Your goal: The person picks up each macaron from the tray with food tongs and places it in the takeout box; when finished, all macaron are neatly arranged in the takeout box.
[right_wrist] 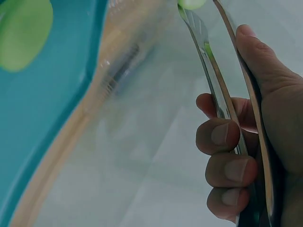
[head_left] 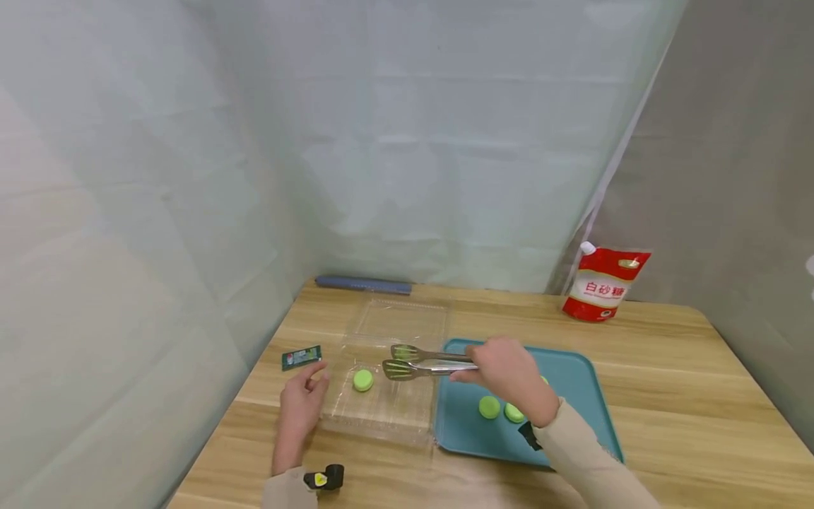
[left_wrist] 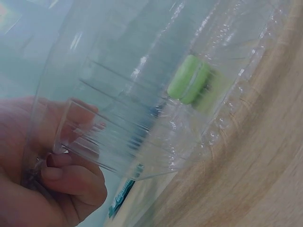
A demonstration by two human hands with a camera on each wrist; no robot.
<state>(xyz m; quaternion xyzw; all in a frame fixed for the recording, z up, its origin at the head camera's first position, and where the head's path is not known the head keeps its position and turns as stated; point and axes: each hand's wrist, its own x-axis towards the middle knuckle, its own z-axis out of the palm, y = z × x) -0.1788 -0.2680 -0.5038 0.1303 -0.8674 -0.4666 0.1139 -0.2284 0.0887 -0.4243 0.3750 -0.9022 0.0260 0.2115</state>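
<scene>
My right hand (head_left: 505, 371) grips metal tongs (head_left: 435, 357), fingers curled round both arms. Between the tong tips, at the top of the right wrist view, shows a green macaron (right_wrist: 191, 4). The tips hang over a clear plastic box (head_left: 381, 424), whose lid lies folded back behind it. Inside the box, toward its left, sits another green macaron (left_wrist: 189, 79). At the box's left edge my left hand (head_left: 304, 403) pinches the plastic wall between thumb and fingers. Several green macarons (head_left: 489, 407) lie on a blue tray (head_left: 464, 442), partly hidden by my right forearm.
A small dark green packet (head_left: 302, 358) lies left of the box. Behind the lid a long blue item (head_left: 364, 285) runs along the back edge. The red and white sugar pouch (head_left: 604, 286) stands at the back right of the wooden table (head_left: 687, 396). Pale curtains surround the table.
</scene>
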